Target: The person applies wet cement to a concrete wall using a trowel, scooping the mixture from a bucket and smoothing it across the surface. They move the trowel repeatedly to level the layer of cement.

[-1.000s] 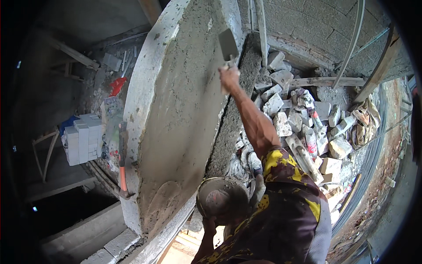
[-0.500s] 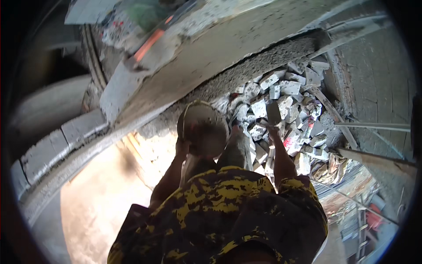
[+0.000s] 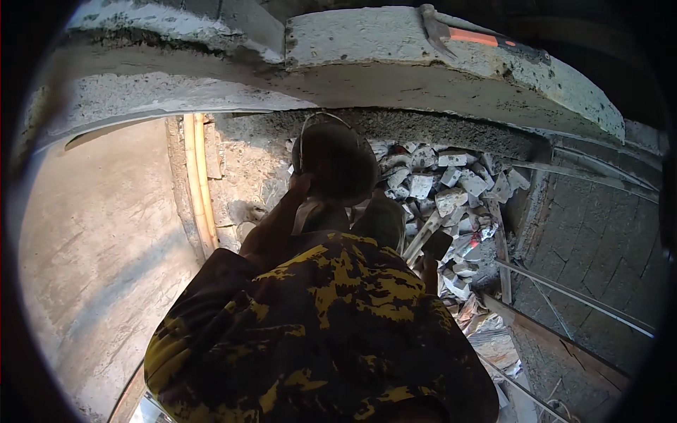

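My left hand (image 3: pixel 301 185) is closed on the rim of a dark round bucket (image 3: pixel 337 166), held in front of my legs. A thin wire handle arcs over the bucket's far side; its inside is too shaded to make out. Low at my right side, my right hand (image 3: pixel 427 269) is partly hidden by my sleeve and in shadow. It grips a trowel, whose dark flat blade (image 3: pixel 438 244) points away over the rubble. Below the blade and to the right lie broken blocks (image 3: pixel 451 201).
A block wall (image 3: pixel 352 42) runs across the far side, with an orange-handled claw hammer (image 3: pixel 479 37) on top. Bamboo poles (image 3: pixel 199 183) lie left of me. Wooden planks (image 3: pixel 557 342) and thin rods (image 3: pixel 578 297) cross at the right, beside a dark wall (image 3: pixel 585 233).
My view has turned, so the wall and hammer now lie straight ahead and to the right. My right hand with the trowel has drawn back closer to my body. The bucket stays in my left hand.
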Motion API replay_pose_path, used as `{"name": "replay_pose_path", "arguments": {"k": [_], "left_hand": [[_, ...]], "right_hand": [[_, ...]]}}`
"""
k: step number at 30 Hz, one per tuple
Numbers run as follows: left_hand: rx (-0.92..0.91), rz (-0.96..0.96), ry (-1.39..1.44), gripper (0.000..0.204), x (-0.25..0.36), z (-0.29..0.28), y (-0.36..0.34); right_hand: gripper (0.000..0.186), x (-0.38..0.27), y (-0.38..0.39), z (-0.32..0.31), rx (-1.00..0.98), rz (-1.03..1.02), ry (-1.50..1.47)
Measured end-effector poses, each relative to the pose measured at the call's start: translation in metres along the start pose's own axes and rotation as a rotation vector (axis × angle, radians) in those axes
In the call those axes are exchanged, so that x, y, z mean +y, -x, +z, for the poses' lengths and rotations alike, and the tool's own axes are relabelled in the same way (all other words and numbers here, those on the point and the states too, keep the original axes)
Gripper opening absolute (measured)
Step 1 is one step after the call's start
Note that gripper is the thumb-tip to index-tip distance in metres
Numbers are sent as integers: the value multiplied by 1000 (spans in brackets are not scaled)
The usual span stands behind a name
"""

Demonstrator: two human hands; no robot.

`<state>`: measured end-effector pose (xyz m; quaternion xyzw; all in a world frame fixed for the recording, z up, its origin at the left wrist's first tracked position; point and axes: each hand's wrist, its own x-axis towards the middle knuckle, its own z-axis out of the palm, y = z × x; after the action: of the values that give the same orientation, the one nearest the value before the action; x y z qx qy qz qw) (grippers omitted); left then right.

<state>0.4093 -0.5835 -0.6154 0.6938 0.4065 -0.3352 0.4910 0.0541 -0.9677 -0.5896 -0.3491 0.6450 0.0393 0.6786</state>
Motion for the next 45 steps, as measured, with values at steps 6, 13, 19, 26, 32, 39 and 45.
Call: {"name": "replay_pose_path", "arguments": {"k": [6, 13, 19, 26, 32, 39, 45], "left_hand": [[3, -132, 429, 36, -32, -76, -27], [356, -135, 1058, 25, -94, -166, -51], [692, -256, 1357, 17, -125, -253, -3], [392, 461, 1683, 62, -171, -339, 39], [643, 144, 1084, 91, -164, -324, 67], [382, -171, 900, 67, -228, -131, 122], [174, -104, -214, 40, -372, 27, 171]], "right_hand": [[26, -128, -12, 98, 41, -207, 331], [31, -163, 20, 196, -234, -199, 514], [32, -148, 42, 230, -421, -206, 890], [30, -158, 49, 267, -298, -15, 963], [29, -165, 43, 297, -303, 22, 958], [27, -141, 11, 339, -356, -23, 1321], [24, -124, 18, 404, -810, -176, 1826]]}}
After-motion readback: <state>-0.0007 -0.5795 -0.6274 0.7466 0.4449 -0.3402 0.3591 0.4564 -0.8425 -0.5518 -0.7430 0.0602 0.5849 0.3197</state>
